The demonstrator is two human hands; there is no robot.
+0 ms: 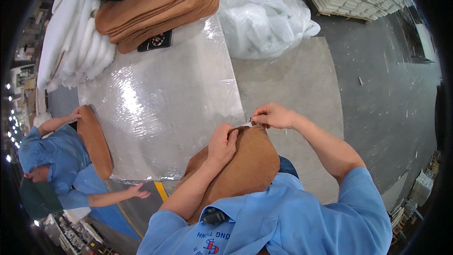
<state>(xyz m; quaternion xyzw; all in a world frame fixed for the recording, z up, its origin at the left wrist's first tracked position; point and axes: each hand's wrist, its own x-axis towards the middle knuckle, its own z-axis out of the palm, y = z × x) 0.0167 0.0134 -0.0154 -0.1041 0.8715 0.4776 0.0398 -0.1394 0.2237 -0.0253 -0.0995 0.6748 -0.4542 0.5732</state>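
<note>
Left hand [222, 143], nearly closed, grips the brown fabric piece [250, 159].

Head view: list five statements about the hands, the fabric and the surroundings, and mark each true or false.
1. The left hand grips the brown fabric piece. True.
2. The right hand lies flat on the plastic-covered table. False: its fingers are at the piece's upper edge.
3. A brown stack lies on that table. True.
4. The co-worker holds a white panel. False: it is a brown panel.
5. The plastic-wrapped white bundle is left of the brown stack. False: it is to its right.
</note>
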